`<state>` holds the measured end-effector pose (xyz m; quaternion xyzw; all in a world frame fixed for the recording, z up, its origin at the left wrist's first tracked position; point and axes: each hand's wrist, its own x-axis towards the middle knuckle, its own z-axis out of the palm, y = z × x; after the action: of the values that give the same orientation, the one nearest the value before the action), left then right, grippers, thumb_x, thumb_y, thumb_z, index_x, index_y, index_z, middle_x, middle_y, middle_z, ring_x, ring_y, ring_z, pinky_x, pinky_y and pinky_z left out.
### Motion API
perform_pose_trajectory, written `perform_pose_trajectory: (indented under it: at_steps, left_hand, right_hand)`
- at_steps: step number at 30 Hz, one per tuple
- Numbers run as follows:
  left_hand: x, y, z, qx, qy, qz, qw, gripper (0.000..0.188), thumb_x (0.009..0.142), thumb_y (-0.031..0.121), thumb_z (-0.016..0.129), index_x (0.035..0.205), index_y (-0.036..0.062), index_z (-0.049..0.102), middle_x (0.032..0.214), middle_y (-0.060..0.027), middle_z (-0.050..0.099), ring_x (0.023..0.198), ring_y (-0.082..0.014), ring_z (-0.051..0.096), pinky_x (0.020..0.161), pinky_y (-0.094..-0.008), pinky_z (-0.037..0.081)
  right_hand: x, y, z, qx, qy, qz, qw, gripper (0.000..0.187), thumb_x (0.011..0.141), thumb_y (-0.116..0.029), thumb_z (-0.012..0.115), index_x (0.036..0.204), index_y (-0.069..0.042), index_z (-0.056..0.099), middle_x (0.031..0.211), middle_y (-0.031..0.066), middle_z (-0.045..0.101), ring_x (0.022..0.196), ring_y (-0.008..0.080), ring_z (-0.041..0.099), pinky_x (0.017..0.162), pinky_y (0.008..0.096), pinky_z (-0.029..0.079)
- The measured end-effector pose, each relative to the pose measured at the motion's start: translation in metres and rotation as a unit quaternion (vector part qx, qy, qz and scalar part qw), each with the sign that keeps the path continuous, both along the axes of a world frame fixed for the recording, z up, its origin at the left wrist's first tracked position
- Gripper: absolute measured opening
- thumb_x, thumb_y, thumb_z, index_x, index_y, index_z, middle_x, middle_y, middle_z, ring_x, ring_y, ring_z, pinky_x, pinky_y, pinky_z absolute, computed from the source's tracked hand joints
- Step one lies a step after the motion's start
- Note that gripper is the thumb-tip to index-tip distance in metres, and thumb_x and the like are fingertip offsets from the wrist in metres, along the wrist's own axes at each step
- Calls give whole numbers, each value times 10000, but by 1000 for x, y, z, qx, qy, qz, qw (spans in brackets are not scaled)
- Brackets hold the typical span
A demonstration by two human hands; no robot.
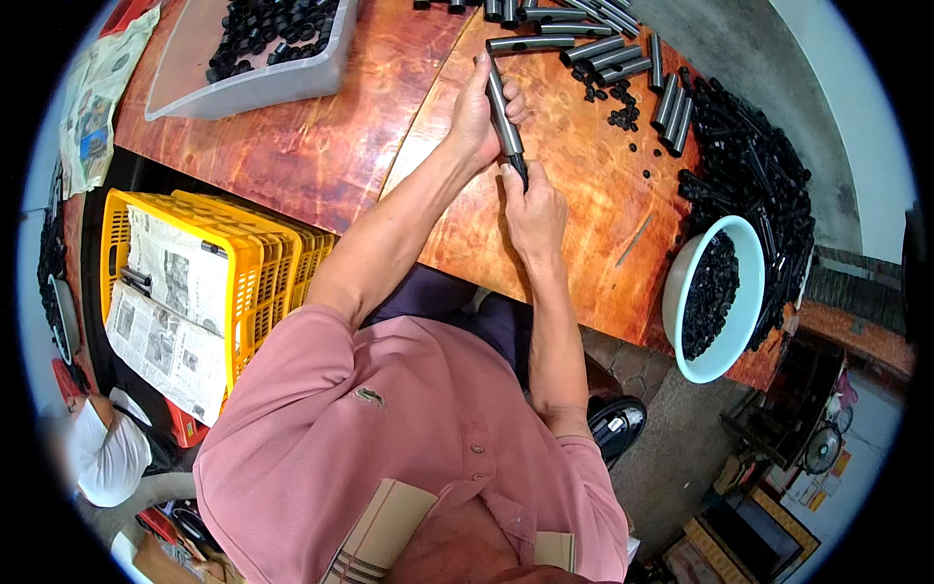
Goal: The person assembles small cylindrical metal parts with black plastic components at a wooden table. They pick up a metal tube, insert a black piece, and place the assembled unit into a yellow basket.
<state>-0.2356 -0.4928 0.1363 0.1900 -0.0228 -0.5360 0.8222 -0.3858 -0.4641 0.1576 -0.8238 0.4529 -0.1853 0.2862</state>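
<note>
My left hand (472, 122) is wrapped round a silver-grey metal tube (500, 109), which slants over the wooden table (574, 234). At the tube's near end sits a narrower black piece (519, 168), partly inside it as far as I can see. The fingers of my right hand (537, 212) are closed on this black piece. Beyond my hands, several similar metal tubes (593, 54) lie at the far edge. Small black rings (623, 117) are scattered beside them.
Right of my hands, a pale blue basin (683, 282) holds small black parts, beside a heap of long black pieces (749, 146). A thin stick (634, 241) lies on the table. A translucent bin (336, 68) with black caps stands far left; yellow crates (238, 321) with newspaper stand nearer.
</note>
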Motion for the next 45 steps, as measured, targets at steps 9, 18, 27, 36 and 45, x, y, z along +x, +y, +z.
perform_pose_trajectory:
  at_steps: [9,18,27,36,45]
  left_hand:
    - [-5,-2,5,66,-40,43,996,330,1050,443,475,971,126,429,664,11,428,499,-78,386,455,-228,348]
    - [-4,-5,1,88,-57,42,994,313,1047,432,488,971,145,390,669,-6,441,494,-99,405,441,-252,348]
    - [2,-1,-1,-19,3,1,1000,357,1020,491,518,995,137,478,654,13,423,488,-73,381,455,-223,352]
    - [3,0,3,43,-41,36,998,370,1028,496,490,976,131,456,642,21,417,466,-73,366,438,-223,342]
    - [3,0,3,66,-51,44,995,322,1049,447,478,971,140,419,636,3,428,492,-88,400,432,-235,342]
  right_hand:
    - [5,7,-11,-100,11,-15,995,313,963,-315,604,847,-25,595,585,234,601,544,421,625,506,503,453]
    - [6,8,-13,-109,6,-17,994,297,959,-301,611,859,-22,588,594,229,603,540,415,621,506,501,452]
    - [9,-4,-1,33,-9,27,999,323,957,-308,599,907,9,564,642,277,620,626,470,641,577,550,484]
    - [19,5,3,-45,82,16,995,338,978,-300,579,891,26,560,644,288,634,632,465,665,569,545,511]
    - [20,5,6,-46,95,17,994,330,983,-289,569,893,28,561,658,296,639,640,470,669,577,552,515]
